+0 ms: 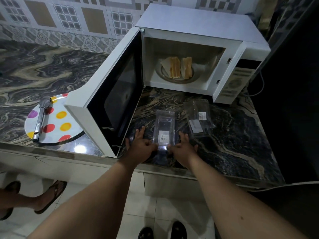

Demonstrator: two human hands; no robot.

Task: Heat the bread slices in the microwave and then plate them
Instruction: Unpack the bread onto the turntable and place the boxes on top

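Dark marbled bench (224,135) against patterned wall tile. White microwave (198,30) on bench, door (110,94) swung wide open. Spotted plate (57,121) left of door, metal tongs (40,119) lying across it. Bread slices (177,67) resting on turntable inside cavity. Clear empty tray (164,128) near bench edge, second tray (198,116) beside it. Left hand (140,147) and right hand (183,147) pinching near end of first tray. Judged step: clearing packaging. Next: freeing a hand and shutting door.

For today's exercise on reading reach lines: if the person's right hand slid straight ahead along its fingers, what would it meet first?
Probably the second clear plastic container, lying ahead of the right hand; the microwave stands farther back. Depth is uncertain.
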